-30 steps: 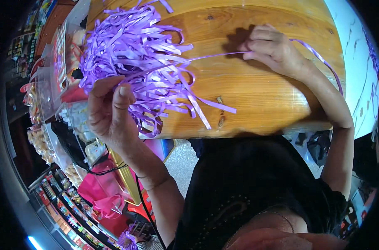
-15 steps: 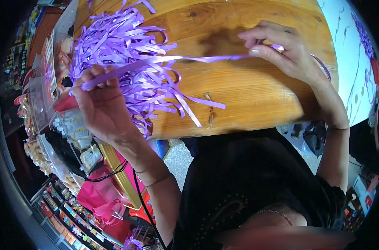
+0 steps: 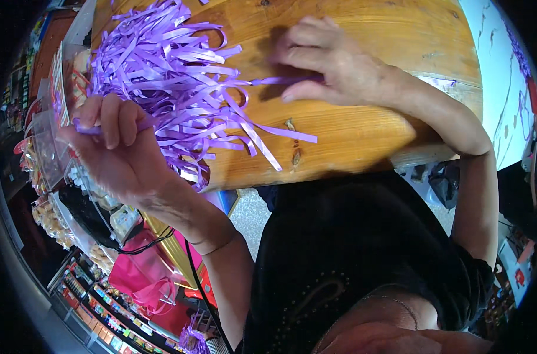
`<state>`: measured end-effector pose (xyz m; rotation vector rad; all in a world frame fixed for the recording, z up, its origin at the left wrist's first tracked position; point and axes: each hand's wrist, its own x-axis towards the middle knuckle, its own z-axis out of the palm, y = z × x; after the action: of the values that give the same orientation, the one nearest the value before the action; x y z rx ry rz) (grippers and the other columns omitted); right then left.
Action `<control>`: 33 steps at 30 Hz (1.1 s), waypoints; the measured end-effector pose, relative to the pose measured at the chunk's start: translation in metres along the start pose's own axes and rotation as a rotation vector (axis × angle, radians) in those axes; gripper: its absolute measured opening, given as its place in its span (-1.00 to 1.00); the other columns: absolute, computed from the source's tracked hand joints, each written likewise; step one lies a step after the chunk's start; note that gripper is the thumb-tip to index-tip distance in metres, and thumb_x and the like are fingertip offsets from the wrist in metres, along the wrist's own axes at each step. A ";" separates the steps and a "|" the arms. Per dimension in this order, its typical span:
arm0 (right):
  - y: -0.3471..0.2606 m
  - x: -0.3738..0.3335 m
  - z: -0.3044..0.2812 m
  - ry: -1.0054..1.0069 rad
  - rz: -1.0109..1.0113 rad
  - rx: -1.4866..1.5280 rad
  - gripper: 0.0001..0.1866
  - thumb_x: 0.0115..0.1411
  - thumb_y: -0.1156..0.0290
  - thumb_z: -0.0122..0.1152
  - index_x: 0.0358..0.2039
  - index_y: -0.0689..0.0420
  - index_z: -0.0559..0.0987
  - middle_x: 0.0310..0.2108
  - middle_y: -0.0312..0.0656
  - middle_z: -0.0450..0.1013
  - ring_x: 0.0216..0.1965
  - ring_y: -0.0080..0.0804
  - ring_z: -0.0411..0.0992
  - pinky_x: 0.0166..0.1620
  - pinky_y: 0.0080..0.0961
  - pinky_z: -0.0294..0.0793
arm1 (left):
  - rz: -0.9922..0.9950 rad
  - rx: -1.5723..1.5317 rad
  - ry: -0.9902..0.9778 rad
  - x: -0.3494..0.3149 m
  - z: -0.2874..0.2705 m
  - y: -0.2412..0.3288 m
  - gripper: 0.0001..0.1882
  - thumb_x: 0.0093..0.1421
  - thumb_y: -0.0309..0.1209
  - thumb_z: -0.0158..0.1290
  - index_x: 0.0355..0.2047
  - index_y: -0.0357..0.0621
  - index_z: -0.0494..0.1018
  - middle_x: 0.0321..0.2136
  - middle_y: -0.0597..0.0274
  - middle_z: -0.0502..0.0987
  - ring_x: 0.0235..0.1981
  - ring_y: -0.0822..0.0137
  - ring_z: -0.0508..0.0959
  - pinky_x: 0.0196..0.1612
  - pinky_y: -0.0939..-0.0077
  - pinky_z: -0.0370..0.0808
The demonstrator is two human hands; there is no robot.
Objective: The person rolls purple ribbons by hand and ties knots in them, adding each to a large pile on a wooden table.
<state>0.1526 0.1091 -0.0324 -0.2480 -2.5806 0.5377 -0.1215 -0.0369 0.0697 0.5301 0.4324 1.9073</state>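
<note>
I am gripping one purple strip (image 3: 268, 81) between left hand (image 3: 122, 154) and right hand (image 3: 333, 65); the ribbon pile (image 3: 168, 76) at eleven o'clock is mostly waiting unsorted.

A heap of purple paper strips (image 3: 174, 82) lies on the wooden table (image 3: 363, 141). The left hand (image 3: 118, 150) is raised at the table's left edge, fingers curled around one strip. That strip runs across the heap to the right hand (image 3: 327, 65), which rests on the tabletop, pinching the strip's far end.
</note>
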 end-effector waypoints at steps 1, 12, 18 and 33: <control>-0.003 0.006 0.006 0.030 -0.020 -0.002 -0.50 0.07 0.03 0.46 -0.08 0.09 0.64 -0.13 -0.16 0.49 -0.03 -0.16 0.43 0.01 -0.15 0.36 | 0.016 -0.034 0.026 -0.001 0.001 0.002 -0.67 0.35 -0.19 0.18 -0.34 -0.14 0.34 -0.42 0.37 0.38 -0.55 0.50 0.21 -0.48 0.54 0.11; -0.016 0.033 0.036 0.069 -0.074 -0.023 -0.79 0.11 0.26 0.36 -0.29 0.05 0.60 -0.25 -0.19 0.52 -0.14 -0.18 0.49 -0.12 -0.16 0.41 | 0.118 0.127 0.009 -0.007 -0.005 0.034 -0.62 0.33 -0.19 0.19 -0.49 -0.06 0.30 -0.57 0.46 0.15 -0.55 0.48 0.09 -0.48 0.49 0.04; -0.019 0.022 -0.002 0.111 -0.011 0.189 -0.85 0.15 0.49 0.35 -0.29 0.12 0.55 -0.43 -0.16 0.47 -0.35 -0.21 0.50 -0.20 -0.24 0.44 | 0.214 0.377 0.000 -0.010 -0.022 0.051 -0.56 0.39 -0.16 0.12 -0.55 0.01 0.21 -0.59 0.49 0.04 -0.57 0.52 0.04 -0.50 0.53 -0.01; 0.002 -0.076 -0.094 0.145 0.188 0.072 -0.89 0.17 0.61 0.33 -0.28 0.21 0.59 -0.46 -0.22 0.49 -0.46 -0.43 0.45 -0.38 -0.49 0.37 | 0.694 0.857 0.441 -0.006 -0.059 0.122 -0.46 0.48 -0.04 -0.06 -0.59 0.09 0.01 -0.66 0.51 -0.10 -0.65 0.50 -0.09 -0.56 0.50 -0.05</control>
<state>0.2655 0.1215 0.0092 -0.4904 -2.4066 0.6532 -0.2447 -0.0913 0.0836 0.8857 1.5523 2.4605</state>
